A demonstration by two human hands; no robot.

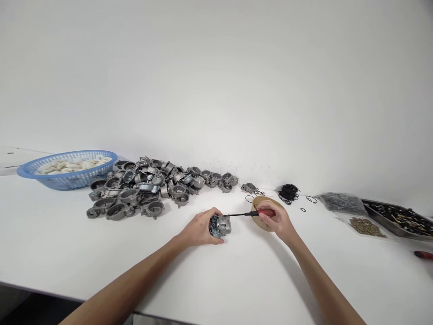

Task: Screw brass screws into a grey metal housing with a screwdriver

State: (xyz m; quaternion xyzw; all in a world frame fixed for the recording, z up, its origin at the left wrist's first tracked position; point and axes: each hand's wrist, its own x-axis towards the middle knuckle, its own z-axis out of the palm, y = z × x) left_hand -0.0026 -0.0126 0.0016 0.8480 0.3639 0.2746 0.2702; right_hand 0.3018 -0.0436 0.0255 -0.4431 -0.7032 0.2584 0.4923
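Observation:
My left hand (202, 227) is wrapped round a small grey metal carburetor body (223, 225), its thumb and fingers on the left side of it, low over the white table. My right hand (275, 220) grips the red handle of a screwdriver (241, 214). The dark shaft lies level and points left, its tip at the upper edge of the carburetor body. Whether the tip sits in a screw is too small to tell. Just behind my right hand is a round tan bowl (259, 222), partly hidden by the hand and handle.
Grey metal float bowls (152, 180) form a big heap at the back left, beside a blue basket (67, 180) of whitish parts. Black rubber rings (288, 192) lie behind. To the right are a bag of brass pieces (367, 227), a metal tray (402, 230) and another red handle (423, 255).

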